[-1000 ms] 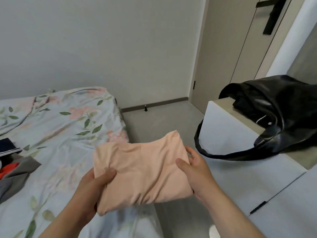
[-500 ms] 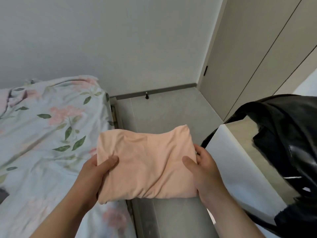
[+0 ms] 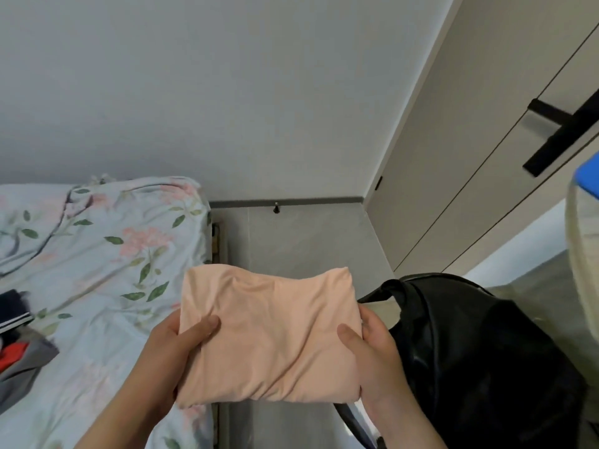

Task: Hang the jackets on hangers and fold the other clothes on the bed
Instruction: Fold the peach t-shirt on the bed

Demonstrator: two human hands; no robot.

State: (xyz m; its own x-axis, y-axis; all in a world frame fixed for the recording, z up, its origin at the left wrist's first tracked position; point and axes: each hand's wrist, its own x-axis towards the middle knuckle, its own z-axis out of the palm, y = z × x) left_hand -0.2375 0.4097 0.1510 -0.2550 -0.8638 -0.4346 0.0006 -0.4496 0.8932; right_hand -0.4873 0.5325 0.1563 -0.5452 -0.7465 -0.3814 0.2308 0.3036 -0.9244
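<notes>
A folded peach garment (image 3: pixel 272 332) is held in the air over the gap between the bed and a cabinet. My left hand (image 3: pixel 175 354) grips its left edge, thumb on top. My right hand (image 3: pixel 372 358) grips its right edge, thumb on top too. The bed (image 3: pixel 97 260), covered with a floral sheet, lies to the left. A heap of grey, red and dark clothes (image 3: pixel 19 351) lies on the bed at the left edge of view.
A black leather bag (image 3: pixel 479 358) sits on a white cabinet to the right, touching my right hand's side. Beige wardrobe doors (image 3: pixel 470 157) with a black handle stand at the back right. Grey floor (image 3: pixel 298 241) runs between bed and wardrobe. A pale and blue object (image 3: pixel 583 222) shows at the right edge.
The view has swung to the right and up; the bag now lies lower right. Both hands keep the same grip on the peach garment, carried a little rightward.
</notes>
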